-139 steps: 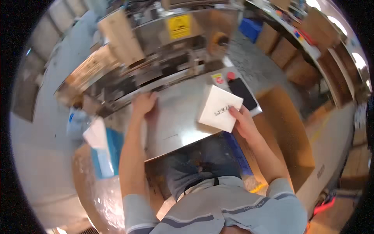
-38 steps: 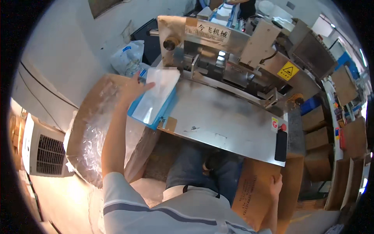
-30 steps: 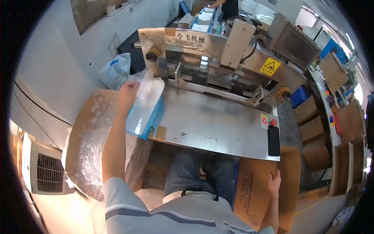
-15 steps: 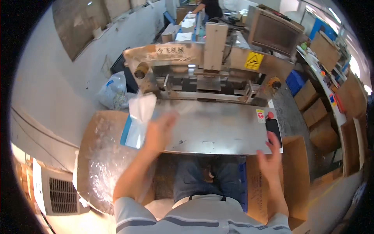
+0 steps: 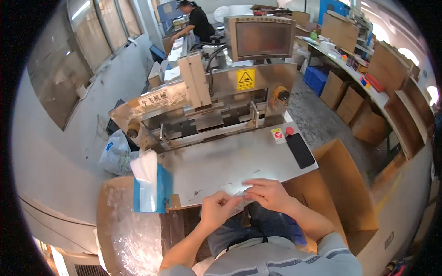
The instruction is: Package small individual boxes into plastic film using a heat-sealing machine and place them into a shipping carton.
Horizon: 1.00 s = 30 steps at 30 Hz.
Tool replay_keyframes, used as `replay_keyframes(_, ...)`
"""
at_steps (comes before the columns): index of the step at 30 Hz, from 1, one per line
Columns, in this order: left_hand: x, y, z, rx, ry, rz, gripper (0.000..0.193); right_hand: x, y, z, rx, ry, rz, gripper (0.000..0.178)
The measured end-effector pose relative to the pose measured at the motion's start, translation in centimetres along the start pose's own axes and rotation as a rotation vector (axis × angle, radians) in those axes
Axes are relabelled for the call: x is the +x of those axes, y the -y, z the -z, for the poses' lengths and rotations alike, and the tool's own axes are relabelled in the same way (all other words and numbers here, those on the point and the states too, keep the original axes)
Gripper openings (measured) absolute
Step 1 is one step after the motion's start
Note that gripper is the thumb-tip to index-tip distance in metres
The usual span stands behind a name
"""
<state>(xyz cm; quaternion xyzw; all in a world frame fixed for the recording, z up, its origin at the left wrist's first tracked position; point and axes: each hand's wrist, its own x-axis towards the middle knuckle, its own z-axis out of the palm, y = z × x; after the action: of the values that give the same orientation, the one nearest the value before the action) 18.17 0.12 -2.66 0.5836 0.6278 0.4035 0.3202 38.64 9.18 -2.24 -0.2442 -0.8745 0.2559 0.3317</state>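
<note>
My left hand [image 5: 217,210] pinches a small clear plastic bag [image 5: 238,207] just off the front edge of the metal worktop [image 5: 216,170]. My right hand [image 5: 270,195] meets it from the other side, its thumb and lower fingers closed at the bag's edge while the forefinger reaches out above. Whether anything lies inside the bag cannot be made out. At the worktop's left end, a stack of clear plastic bags [image 5: 146,172] stands up out of a blue holder [image 5: 165,186].
Behind the worktop stands a machine with a metal frame [image 5: 230,85] and a screen [image 5: 263,40]. A black phone [image 5: 300,151] lies by a red button [image 5: 289,131]. Cardboard boxes flank me, the left box [image 5: 113,198] holding clear plastic. A person [image 5: 199,24] works farther back.
My hands have come together at the worktop's front edge, the left from beside the blue holder, the right from beside the phone. The clear bag now shows between them. My view has turned right.
</note>
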Motion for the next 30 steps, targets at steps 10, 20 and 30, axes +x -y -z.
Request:
replay_keyframes(10, -0.6, 1.1, -0.8, 0.143, -0.17, -0.26, 0.031, -1.8, -2.5, -1.5, -0.069, 0.073, 0.158, 0.015)
replay_keyframes(20, 1.7, 2.6, 0.1, 0.229, 0.442, -0.206, 0.027, -2.7, -3.1, -2.6, -0.093, 0.311, 0.065, 0.015)
replay_keyframes(30, 1.2, 3.9, 0.9, -0.03, 0.47, -0.206, 0.026, -2.0, -3.7, 0.0, 0.29, 0.569, -0.268, 0.021)
